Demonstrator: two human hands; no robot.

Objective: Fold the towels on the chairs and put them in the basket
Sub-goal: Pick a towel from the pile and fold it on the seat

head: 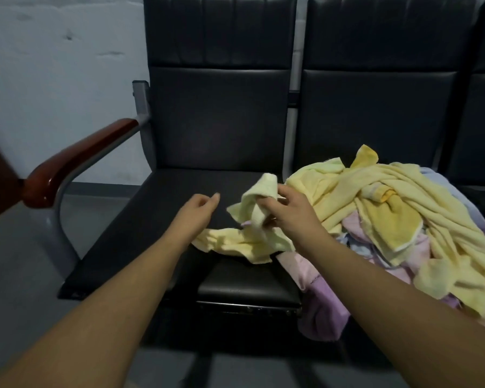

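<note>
Hanging bunched from the right hand (pixel 290 212): pale yellow towel (pixel 256 204), fingers curled round its upper part, lower end trailing on the black chair seat (pixel 151 219). Just beside the towel but apart from it, the left hand (pixel 198 211), fingers loosely curled, holding nothing. On the neighbouring seat to the right, a heaped towel pile (pixel 403 219). Far left, a wooden armrest (pixel 76 166).

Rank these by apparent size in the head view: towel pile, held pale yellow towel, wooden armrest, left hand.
1. towel pile
2. pale yellow towel and wooden armrest, too alike to rank
3. left hand
</note>
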